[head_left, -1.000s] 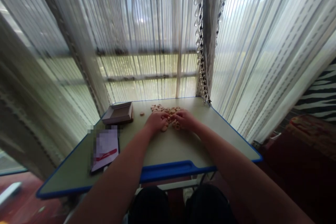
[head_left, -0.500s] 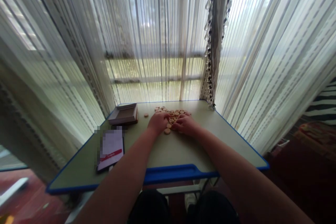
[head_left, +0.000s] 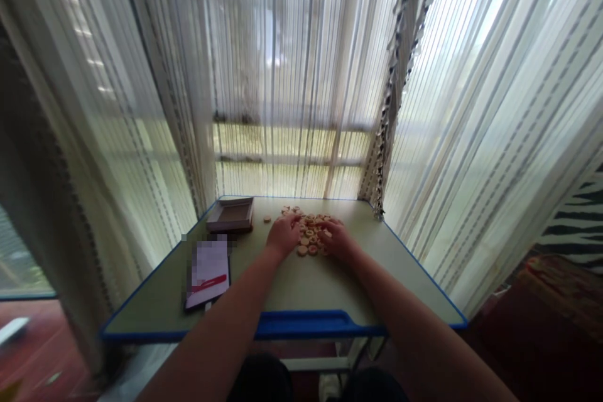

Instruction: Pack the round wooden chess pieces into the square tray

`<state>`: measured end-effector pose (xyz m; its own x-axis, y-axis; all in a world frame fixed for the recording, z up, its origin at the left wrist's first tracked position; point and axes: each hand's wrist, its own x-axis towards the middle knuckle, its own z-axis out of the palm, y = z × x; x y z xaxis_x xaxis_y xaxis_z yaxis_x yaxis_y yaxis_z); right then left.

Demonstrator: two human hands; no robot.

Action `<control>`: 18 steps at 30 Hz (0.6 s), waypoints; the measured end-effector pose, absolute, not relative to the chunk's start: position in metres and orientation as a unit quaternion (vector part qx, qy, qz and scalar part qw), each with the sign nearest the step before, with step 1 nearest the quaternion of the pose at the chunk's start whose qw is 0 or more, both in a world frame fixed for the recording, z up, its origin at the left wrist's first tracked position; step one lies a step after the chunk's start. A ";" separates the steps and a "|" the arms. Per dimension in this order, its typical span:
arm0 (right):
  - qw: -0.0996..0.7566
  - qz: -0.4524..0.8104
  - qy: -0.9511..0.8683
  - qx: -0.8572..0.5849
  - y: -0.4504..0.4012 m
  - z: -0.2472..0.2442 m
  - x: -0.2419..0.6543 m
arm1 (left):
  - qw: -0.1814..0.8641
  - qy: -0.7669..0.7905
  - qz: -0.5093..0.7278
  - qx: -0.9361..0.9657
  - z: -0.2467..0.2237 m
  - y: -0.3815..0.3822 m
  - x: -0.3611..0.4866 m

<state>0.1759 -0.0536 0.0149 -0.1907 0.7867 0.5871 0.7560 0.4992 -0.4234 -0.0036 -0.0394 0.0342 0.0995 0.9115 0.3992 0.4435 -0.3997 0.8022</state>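
A heap of small round wooden game pieces [head_left: 311, 233] lies on the table between my two hands, some with marks on their faces. My left hand [head_left: 284, 233] is at the left side of the heap, its fingers reaching over the edge pieces. On the right side my right hand [head_left: 337, 237] rests with its fingers apart, touching the pieces there. Neither hand has a piece lifted; some pieces are hidden beneath the fingers. One single round piece [head_left: 267, 218] lies apart, left of the heap.
An open shallow box [head_left: 230, 228] stands at the table's back left. Nearer me lies a tablet-like device [head_left: 210, 273] with a lit, partly blurred screen. The table [head_left: 320, 289] has a blue rim and a front tray groove [head_left: 306, 323]. Sheer curtains [head_left: 287, 75] hang behind.
My hands have drawn slightly apart, and more of the pieces show between them. The pieces nearest me have shifted. The whole view has tilted and moved a little.
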 end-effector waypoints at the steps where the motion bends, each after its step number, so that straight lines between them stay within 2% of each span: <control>1: 0.393 0.032 -0.777 -0.491 -0.054 0.015 0.175 | 0.350 0.490 0.487 0.633 0.040 -0.039 -0.007; 4: 0.387 0.085 -0.781 -0.483 -0.054 0.016 0.169 | 0.386 0.479 0.530 0.584 0.060 -0.035 -0.034; 6: 0.400 0.120 -0.775 -0.474 -0.055 0.019 0.160 | 0.362 0.470 0.595 0.543 0.071 -0.032 -0.067; 9: 0.407 0.192 -0.775 -0.444 -0.053 0.026 0.134 | 0.234 0.523 0.650 0.499 0.074 -0.026 -0.127; 12: 0.394 0.297 -0.762 -0.419 -0.043 0.036 0.092 | 0.130 0.612 0.634 0.455 0.060 -0.020 -0.181; 15: 0.433 0.326 -0.704 -0.459 -0.029 0.041 0.039 | 0.139 0.646 0.615 0.429 0.038 -0.016 -0.210; 18: 0.525 0.302 -0.638 -0.476 -0.019 0.032 -0.006 | 0.153 0.644 0.600 0.450 0.022 -0.017 -0.214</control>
<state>-0.0059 -0.0192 0.0316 0.0034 0.9237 0.3830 0.2901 0.3656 -0.8844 -0.2140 -0.0167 0.0217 -0.5486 0.7628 0.3423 0.3947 -0.1246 0.9103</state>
